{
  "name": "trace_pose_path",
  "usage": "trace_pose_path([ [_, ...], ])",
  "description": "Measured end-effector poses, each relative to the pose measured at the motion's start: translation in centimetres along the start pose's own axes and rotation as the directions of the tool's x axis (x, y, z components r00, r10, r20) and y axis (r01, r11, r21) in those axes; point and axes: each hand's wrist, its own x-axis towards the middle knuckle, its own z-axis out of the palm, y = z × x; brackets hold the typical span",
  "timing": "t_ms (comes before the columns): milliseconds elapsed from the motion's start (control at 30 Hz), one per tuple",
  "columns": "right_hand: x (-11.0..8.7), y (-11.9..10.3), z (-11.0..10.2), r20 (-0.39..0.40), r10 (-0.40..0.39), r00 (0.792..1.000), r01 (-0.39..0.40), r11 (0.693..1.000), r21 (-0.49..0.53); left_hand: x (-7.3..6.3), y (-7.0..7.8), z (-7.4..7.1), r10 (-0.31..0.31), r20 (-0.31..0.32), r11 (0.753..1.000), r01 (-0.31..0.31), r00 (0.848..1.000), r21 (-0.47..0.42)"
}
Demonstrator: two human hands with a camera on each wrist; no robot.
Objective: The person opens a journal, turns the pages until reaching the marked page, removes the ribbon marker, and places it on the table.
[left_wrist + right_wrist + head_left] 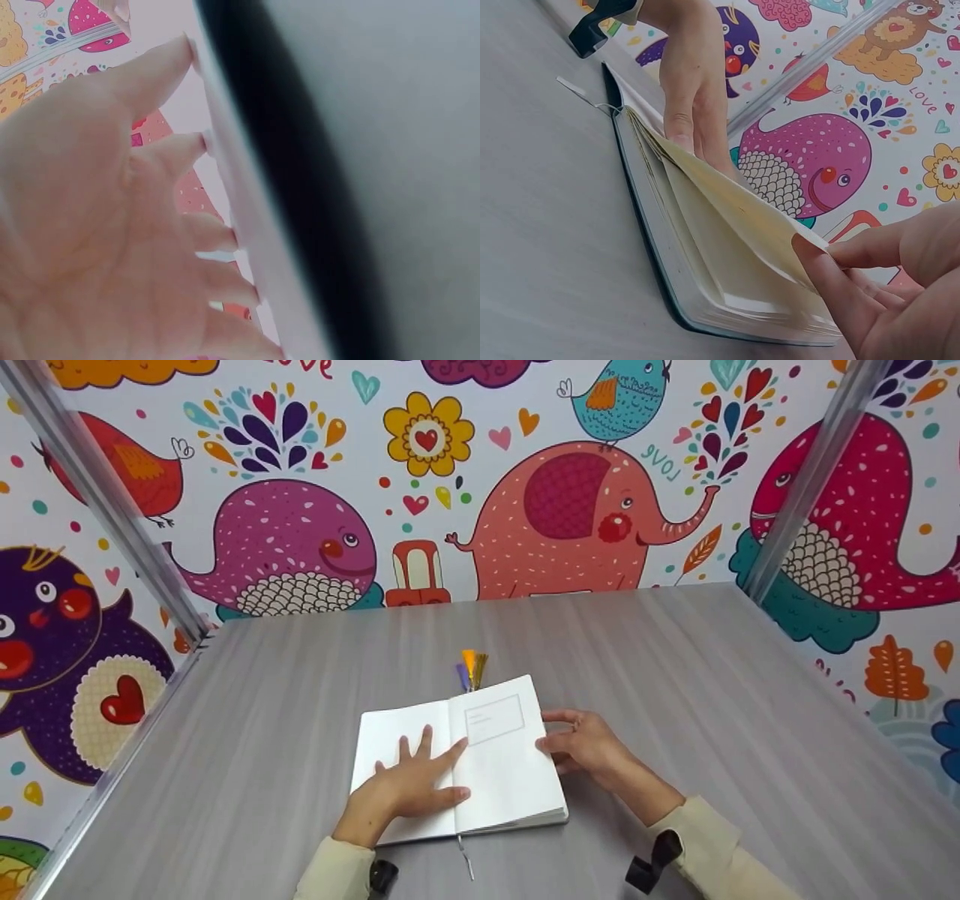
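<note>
An open notebook [510, 780] with a dark cover lies on the table, a faint printed box showing at the top of its right page. My left hand [412, 784] rests spread on the left page, thumb and index finger reaching across the fold. At the right edge, my right hand [589, 742] pinches a page between thumb and fingers; in the right wrist view this page [742, 206] bows up from the stack beneath. Yellow and purple tassels [471, 664] stick out at the top of the spine, and a thin ribbon [466, 859] hangs from the bottom.
The grey wooden table [300, 660] extends around the notebook. Behind it stands a wall [420, 510] printed with cartoon animals, with metal posts [806, 480] at the corners. Black straps [652, 862] hang at both sleeves.
</note>
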Motion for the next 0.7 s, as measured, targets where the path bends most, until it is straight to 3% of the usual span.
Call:
trace_pose_path([
  [300,-0.2,-0.2,0.2,-0.003,-0.012,1.000,0.012,1.000,-0.017,-0.1,-0.2,-0.3,0.016,0.018,0.999,-0.015,1.000,-0.030],
  [700,-1.0,-1.6,1.5,-0.016,-0.117,0.993,0.116,0.992,-0.055,-0.3,-1.6,-2.0,0.077,0.022,0.990,-0.074,0.997,-0.120],
])
